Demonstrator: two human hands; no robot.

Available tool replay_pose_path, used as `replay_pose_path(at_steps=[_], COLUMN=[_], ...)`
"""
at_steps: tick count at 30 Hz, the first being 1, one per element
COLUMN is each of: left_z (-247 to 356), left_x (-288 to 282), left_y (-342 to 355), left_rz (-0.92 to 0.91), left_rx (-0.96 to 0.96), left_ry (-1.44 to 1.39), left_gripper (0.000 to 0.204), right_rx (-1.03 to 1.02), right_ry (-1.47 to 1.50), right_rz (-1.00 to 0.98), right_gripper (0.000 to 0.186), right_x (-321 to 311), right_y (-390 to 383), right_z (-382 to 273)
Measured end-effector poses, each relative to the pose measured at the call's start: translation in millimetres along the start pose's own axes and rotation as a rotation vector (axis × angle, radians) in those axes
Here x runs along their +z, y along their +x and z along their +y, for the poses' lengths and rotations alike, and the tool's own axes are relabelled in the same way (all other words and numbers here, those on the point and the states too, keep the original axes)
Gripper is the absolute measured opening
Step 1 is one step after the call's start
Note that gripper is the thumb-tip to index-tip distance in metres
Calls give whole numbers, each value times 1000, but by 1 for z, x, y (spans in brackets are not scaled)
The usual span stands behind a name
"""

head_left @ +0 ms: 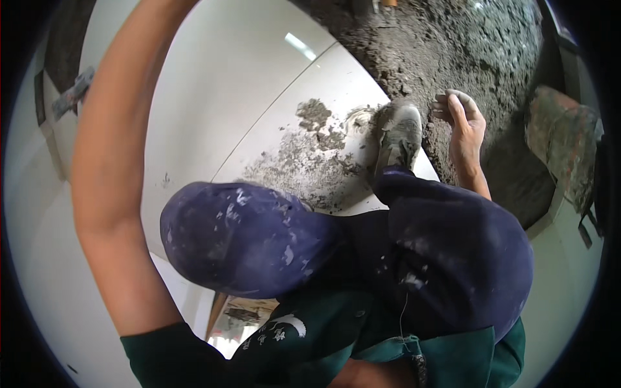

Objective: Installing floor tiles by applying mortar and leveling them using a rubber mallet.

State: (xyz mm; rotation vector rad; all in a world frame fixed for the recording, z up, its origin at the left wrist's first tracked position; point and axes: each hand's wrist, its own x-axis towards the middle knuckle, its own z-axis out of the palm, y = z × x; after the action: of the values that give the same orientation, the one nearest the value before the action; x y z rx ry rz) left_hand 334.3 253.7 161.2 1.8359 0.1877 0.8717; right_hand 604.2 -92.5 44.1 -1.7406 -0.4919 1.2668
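My right hand (460,119) reaches forward past my right knee (453,252) and rests on the grey mortar bed (446,45), its fingers curled and smeared with mortar; whether it grips any is unclear. My left arm (110,181) rises along the left side and leaves the picture at the top, so that hand is hidden. I am crouched: both knees in dark blue, paint-flecked trousers (246,239) fill the middle. My dusty grey shoe (400,132) stands at the edge of the mortar.
Large glossy white tiles (220,90) lie to the left, with crumbs of mortar (304,161) scattered near the shoe. A worn reddish-green sack (559,142) sits at the right. A grey flat tool (73,94) lies at the far upper left.
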Motion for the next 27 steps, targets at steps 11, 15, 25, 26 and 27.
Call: replay_pose_path(at_steps=[11,15,25,26,27], left_z=[41,97,238,242,242], left_x=[-40,-27,171,186,197], left_y=[-209,-364,-569,-570,-572], left_rz=[296,728,1323,1320,1359], left_rx=[-392,-928,-1328,-1317,-1344], left_ry=[866,808,706,693,691], left_gripper=[24,27,21,21,21], right_rx=[-356,-766,-1402,-1587,-1628], right_ry=[-472,-1058,-1682,-1659,-1499], right_rz=[-365,-669,-702,-565,-526], right_gripper=[29,68,55,62,63], right_x=[97,199,321,324,323], right_y=[41,47,129,116,124], right_z=[-62,-93,-125,-152,-173])
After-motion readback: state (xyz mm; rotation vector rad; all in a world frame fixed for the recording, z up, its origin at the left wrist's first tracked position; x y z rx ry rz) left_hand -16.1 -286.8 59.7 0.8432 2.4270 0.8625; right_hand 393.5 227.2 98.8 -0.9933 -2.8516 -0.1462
